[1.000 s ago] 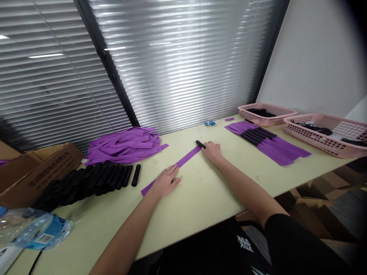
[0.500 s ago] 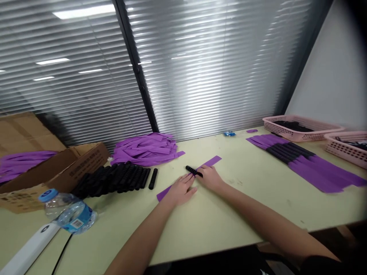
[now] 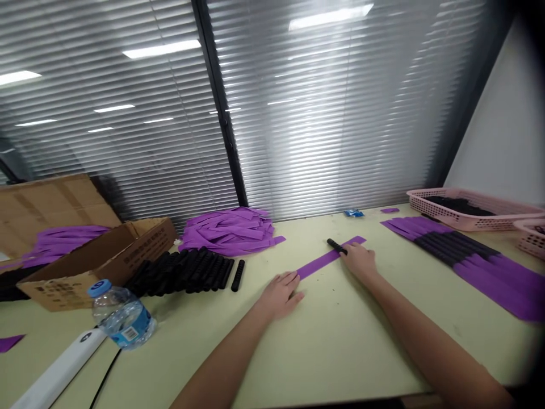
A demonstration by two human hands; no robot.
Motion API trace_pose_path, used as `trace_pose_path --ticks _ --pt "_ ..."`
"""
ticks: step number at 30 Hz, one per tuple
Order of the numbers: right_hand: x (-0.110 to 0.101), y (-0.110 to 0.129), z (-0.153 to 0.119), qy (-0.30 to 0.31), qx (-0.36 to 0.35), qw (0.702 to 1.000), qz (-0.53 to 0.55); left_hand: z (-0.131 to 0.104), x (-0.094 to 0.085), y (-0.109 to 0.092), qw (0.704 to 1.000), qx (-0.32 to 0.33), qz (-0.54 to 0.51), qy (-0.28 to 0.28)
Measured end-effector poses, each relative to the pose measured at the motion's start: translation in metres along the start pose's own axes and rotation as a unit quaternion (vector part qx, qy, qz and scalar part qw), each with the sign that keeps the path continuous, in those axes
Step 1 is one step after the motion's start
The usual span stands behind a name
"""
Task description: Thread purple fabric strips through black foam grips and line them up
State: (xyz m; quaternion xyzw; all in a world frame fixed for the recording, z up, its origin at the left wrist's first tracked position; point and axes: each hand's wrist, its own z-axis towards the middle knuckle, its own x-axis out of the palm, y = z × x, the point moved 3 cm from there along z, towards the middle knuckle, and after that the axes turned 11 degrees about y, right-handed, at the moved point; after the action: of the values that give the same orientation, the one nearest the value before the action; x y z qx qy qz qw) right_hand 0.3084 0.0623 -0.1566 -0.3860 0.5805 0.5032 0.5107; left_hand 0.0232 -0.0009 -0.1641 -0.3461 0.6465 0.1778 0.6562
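A purple strip (image 3: 317, 266) lies slantwise on the table. At its near left end my left hand (image 3: 281, 294) rests with flat fingers on the strip, the thumb apart. Toward the far right end, my right hand (image 3: 360, 260) is closed on a black ridged tube (image 3: 335, 245), which lies across the strip. The fingertips of that hand are partly hidden. Left of my hands a single black tube (image 3: 238, 275) lies beside a heap of similar black tubes (image 3: 187, 272). Behind them is a pile of loose purple strips (image 3: 230, 230).
Purple strips with black tubes (image 3: 457, 247) lie in a row at right. Pink baskets (image 3: 451, 213) stand behind them. A cardboard box (image 3: 149, 244), a water bottle (image 3: 123, 318) and a white bar (image 3: 63, 366) are at left. A small blue packet (image 3: 353, 213) lies near the blinds.
My hands, close together before, are now apart. My right hand and the black tube have moved right along the strip, while my left hand stays at its near part. The view has shifted slightly.
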Motion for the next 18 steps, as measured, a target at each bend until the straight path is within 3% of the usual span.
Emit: trace_pose_path --ticks 3,6,15,18 --pt "-0.001 -0.007 0.001 -0.006 0.011 1.0 -0.005 -0.001 0.0 0.0 1.0 0.002 -0.003 0.005" --pt "0.0 0.002 -0.004 -0.001 -0.013 1.0 -0.007 -0.001 0.0 0.0 1.0 0.003 -0.006 0.008" --pt "0.012 0.093 -0.064 0.041 -0.217 0.973 0.07 -0.001 -0.003 -0.002 1.0 0.005 0.002 0.0" --pt "0.015 0.105 -0.071 0.039 -0.238 0.968 0.069 0.0 -0.002 -0.002 1.0 0.001 0.001 0.001"
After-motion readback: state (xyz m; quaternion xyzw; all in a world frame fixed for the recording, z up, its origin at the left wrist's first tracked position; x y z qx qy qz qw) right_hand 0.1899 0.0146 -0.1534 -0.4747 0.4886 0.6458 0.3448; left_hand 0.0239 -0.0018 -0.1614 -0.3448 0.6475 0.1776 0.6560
